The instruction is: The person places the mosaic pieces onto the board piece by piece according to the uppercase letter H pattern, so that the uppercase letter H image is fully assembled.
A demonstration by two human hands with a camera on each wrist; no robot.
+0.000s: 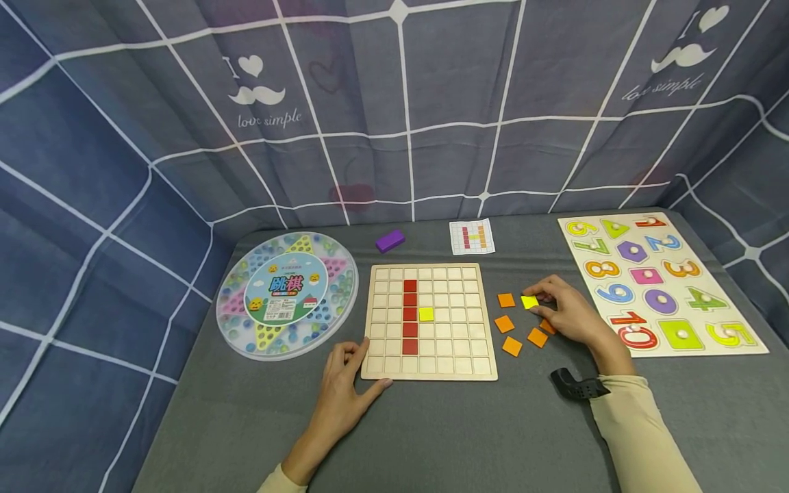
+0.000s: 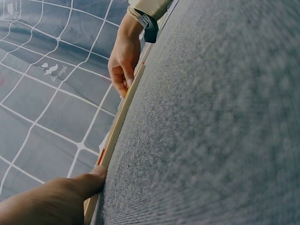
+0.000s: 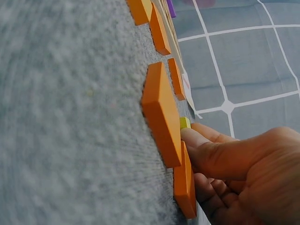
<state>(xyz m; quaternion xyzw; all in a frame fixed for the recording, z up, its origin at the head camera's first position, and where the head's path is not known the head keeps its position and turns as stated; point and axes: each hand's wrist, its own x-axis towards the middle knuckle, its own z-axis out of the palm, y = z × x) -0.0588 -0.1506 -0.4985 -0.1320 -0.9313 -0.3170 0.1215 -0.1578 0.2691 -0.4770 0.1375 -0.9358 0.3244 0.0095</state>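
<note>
The right hand (image 1: 570, 311) pinches a yellow square (image 1: 529, 302) between thumb and forefinger, to the right of the board (image 1: 456, 342); whether the square is off the table (image 1: 444, 438) is hard to tell. The left hand (image 1: 342, 390) rests at the board's near left corner, thumb and fingers spread apart, the thumb touching the near edge and the fingers at the left edge.

On the board's grid, five red squares (image 1: 409, 313) fill a column, leaving one cell bare above and one below. A second yellow square (image 1: 427, 314) sits in the cell just right of the middle red one. Five orange squares (image 1: 511, 346) lie between the board and the right hand, one partly hidden by that hand.

Beyond the board are a purple block (image 1: 390, 240) and a card (image 1: 472, 237) printed with a red, yellow and orange pattern on a grid. A round game box (image 1: 287, 296) lies to the left, a number puzzle (image 1: 662, 282) to the right. A black device (image 1: 579, 385) is at the right wrist, above a pale sleeve (image 1: 644, 431). A grey-blue curtain (image 1: 453, 68) with white lines hangs behind the table.
</note>
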